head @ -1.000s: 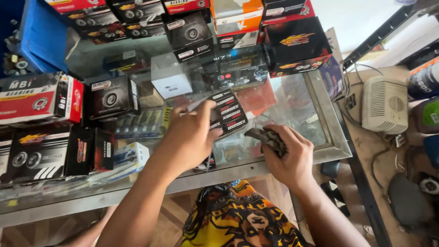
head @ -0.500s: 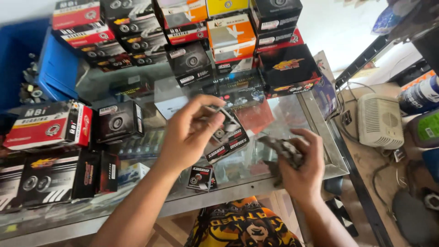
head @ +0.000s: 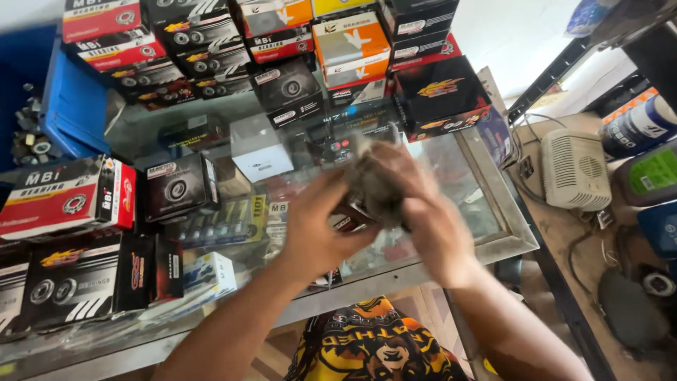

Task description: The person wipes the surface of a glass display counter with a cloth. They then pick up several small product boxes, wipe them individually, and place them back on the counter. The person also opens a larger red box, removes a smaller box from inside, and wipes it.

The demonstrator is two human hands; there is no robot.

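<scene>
Mostly blur: left hand (head: 321,229) and right hand (head: 430,212) both clutch a dark, unidentifiable object (head: 374,185) over the glass counter (head: 486,183).

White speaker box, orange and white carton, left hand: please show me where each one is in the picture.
White speaker box (head: 575,169), head view, on its front grille.
Orange and white carton (head: 350,48), head view, on its front face.
Left hand (head: 317,229), head view, on its back.
</scene>
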